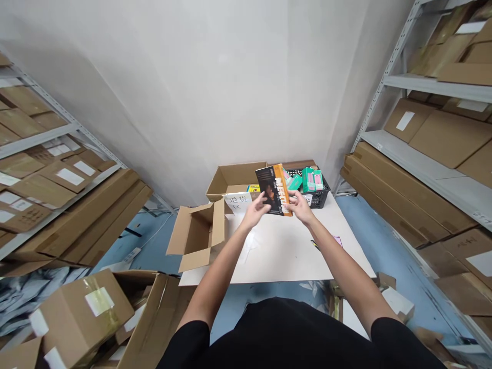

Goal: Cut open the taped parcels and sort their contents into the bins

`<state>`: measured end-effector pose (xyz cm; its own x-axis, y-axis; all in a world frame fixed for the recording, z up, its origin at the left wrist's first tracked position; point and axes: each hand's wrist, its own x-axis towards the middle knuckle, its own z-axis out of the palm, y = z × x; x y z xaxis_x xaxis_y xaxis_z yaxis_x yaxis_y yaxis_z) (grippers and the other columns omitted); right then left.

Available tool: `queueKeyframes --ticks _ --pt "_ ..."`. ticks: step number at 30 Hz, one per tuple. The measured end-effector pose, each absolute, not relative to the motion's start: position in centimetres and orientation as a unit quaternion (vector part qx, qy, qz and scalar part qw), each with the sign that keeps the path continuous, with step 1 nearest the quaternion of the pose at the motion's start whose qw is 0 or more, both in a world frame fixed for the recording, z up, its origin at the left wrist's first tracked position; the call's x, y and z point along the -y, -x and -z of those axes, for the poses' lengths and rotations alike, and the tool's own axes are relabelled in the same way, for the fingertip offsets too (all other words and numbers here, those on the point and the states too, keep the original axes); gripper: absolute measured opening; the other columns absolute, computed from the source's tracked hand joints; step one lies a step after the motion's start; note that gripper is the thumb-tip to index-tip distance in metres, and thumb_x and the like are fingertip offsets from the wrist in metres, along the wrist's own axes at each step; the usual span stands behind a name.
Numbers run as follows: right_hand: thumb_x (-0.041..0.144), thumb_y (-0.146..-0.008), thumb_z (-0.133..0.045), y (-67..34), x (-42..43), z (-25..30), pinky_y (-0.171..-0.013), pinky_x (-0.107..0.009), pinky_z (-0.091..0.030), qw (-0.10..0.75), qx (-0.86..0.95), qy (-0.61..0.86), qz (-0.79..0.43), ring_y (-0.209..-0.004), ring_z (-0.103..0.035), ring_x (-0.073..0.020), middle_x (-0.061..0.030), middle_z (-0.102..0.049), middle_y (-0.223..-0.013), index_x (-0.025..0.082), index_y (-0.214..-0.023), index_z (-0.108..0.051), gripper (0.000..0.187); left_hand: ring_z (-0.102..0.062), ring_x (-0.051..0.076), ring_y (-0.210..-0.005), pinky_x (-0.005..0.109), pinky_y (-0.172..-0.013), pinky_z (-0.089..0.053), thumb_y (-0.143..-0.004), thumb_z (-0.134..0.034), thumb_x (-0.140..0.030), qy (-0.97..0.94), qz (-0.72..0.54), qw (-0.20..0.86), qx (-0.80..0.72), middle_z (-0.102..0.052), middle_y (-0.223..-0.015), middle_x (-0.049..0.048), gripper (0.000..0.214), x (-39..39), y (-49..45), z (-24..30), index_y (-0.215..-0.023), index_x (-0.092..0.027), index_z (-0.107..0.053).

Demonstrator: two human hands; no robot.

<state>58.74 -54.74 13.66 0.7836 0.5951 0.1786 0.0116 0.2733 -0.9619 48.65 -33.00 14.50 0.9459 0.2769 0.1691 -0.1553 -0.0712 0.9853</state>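
Note:
Above the white table (265,256) a book (272,184) with a black and orange cover is held up, tilted. My left hand (255,210) grips its lower left edge, thumb and fingers closed on it. On the opposite edge, my right hand (300,206) is closed on the orange side. Behind the book stand an open cardboard box (216,183) and a black plastic crate (322,197) with green and pink packages (312,179). A white sign with handwriting (234,202) leans at the box's front, partly covered by my left hand and the book.
An open, tipped carton (198,230) sits at the table's left edge. A yellow and black cutter (315,244) and a pink-edged phone-like object (337,240) lie near my right forearm. Shelves of cartons flank both sides; a large box of parcels (149,318) stands front left.

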Motion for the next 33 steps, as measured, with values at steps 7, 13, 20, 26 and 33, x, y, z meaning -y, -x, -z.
queueKeyframes --ticks 7,13,20,26,33 --pt "0.034 -0.085 -0.073 -57.3 50.5 -12.3 -0.097 -0.044 -0.063 0.644 0.393 0.625 -0.199 -0.133 -0.064 -0.0334 -0.0068 -0.06 -0.158 0.034 -0.154 -0.061 0.071 -0.065 0.032 -0.129 0.046 -0.104 -0.057 -0.084 -0.086 -0.041 -0.673 -0.165 0.721 -0.024 -0.07 -0.142 0.0145 0.092 36.2 -49.5 -14.4 -0.165 -0.026 -0.045" --pt "0.045 -0.084 -0.082 -62.0 48.9 -10.4 -0.122 -0.05 -0.046 0.672 0.286 0.666 -0.152 -0.151 -0.05 -0.0308 -0.0068 -0.057 -0.16 0.033 -0.164 -0.046 0.089 -0.072 0.028 -0.116 0.04 -0.096 -0.061 -0.08 -0.088 -0.041 -0.648 -0.113 0.753 -0.002 -0.075 -0.132 0.0139 0.094 28.6 -49.5 -15.4 -0.163 -0.024 -0.047" --pt "0.041 -0.069 -0.092 -67.0 46.1 -10.3 -0.086 -0.043 -0.067 0.721 0.186 0.584 -0.323 -0.105 -0.079 -0.0294 -0.0063 -0.08 -0.123 0.033 -0.155 -0.052 0.095 -0.075 0.025 -0.102 0.039 -0.089 -0.063 -0.075 -0.094 -0.043 -0.631 -0.038 0.774 -0.025 -0.075 -0.13 0.0136 0.096 17.2 -52.1 -14.1 -0.161 -0.025 -0.053" --pt "0.035 -0.066 -0.091 -71.0 40.1 -10.3 -0.081 -0.039 -0.067 0.725 0.162 0.612 -0.271 -0.106 -0.077 -0.0279 -0.0048 -0.078 -0.127 0.033 -0.15 -0.058 0.09 -0.074 0.022 -0.098 0.042 -0.091 -0.062 -0.073 -0.094 -0.035 -0.626 -0.087 0.769 -0.097 -0.072 -0.129 0.0114 0.084 11.3 -57.8 -11.0 -0.151 -0.026 -0.065" --pt "0.035 -0.072 -0.081 -78.7 34.2 -9.1 -0.092 -0.045 -0.064 0.7 0.115 0.688 -0.154 -0.108 -0.074 -0.027 -0.008 -0.076 -0.128 0.03 -0.154 -0.056 0.086 -0.06 0.033 -0.135 0.047 -0.113 -0.05 -0.076 -0.088 -0.019 -0.632 -0.147 0.741 -0.174 -0.06 -0.153 0.0156 0.084 6.9 -66.3 -10.1 -0.155 -0.023 -0.06"
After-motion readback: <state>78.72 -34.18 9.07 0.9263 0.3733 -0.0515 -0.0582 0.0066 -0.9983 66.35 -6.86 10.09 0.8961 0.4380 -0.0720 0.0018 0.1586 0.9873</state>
